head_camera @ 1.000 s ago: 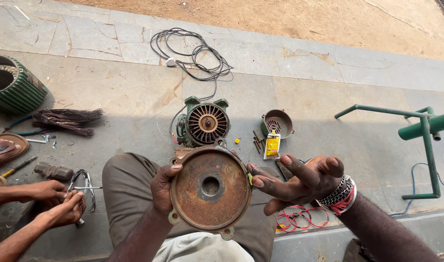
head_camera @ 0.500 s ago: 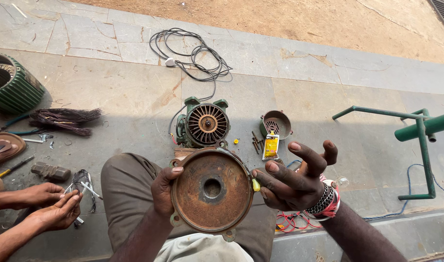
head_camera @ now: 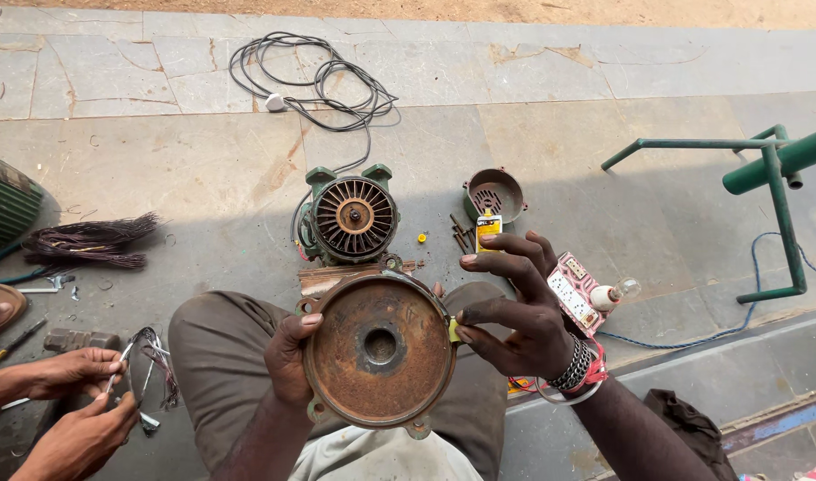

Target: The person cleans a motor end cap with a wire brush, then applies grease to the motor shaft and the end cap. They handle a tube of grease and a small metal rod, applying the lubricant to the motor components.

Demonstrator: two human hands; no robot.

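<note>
holding a rusty round motor end cover [head_camera: 379,349] upright over the lap at lower centre of the frame, the left hand [head_camera: 289,356] has its grip clamped on the cover's left rim, thumb over the front edge. the right hand [head_camera: 515,307] sits at the cover's right rim, fingers spread apart, with thumb and forefinger pinched on a small yellow-green piece [head_camera: 452,330] touching that rim; bangles and red thread circle its wrist.

just above the cover, on the stone floor [head_camera: 159,169], stands a green motor body [head_camera: 350,216] with its finned rotor facing up. to its right lie a small round rusty cap [head_camera: 495,193], a few bolts [head_camera: 459,233] and a yellow packet [head_camera: 488,228]. a black cable [head_camera: 314,80] coils at upper centre. a white socket board [head_camera: 575,289] with a bulb [head_camera: 615,294] lies just right of the right hand. a green metal frame [head_camera: 769,169] stands at the right edge.

at lower left, another person's hands [head_camera: 78,401] hold pliers [head_camera: 114,381] on a wire loop [head_camera: 154,370]; a bundle of dark wire [head_camera: 87,242] lies above them.
</note>
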